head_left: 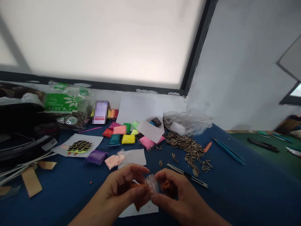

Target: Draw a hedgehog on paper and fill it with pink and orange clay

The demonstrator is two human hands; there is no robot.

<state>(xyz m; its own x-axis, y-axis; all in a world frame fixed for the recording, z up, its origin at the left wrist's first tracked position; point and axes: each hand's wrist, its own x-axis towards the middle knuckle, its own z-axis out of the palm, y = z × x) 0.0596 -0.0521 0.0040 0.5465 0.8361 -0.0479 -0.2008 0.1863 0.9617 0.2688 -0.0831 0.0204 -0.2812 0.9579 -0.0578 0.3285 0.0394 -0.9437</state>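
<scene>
My left hand [124, 190] pinches a brownish-orange lump of soft clay [140, 202] in a crumpled clear plastic wrapper [152, 183]. Facing it, my right hand [182, 191] has thumb and fingers at the wrapper's other side, and an orange bit [166, 184] shows inside its curled fingers. Below both hands lies a white paper with pencil marks [141, 212], partly covered. Just beyond my right hand rests a utility knife [187, 175]. An opened packet of peach clay [114, 160] lies beyond my left hand, beside a blank white paper [135, 157].
Colored clay packets [128, 139] and a purple one [96, 157] lie ahead. Sunflower seeds [183, 144] are heaped at right, near blue tweezers [230, 152]. At left are a seed-covered clay figure [80, 146] on paper, a green seed bag [62, 103] and cardboard strips [31, 182].
</scene>
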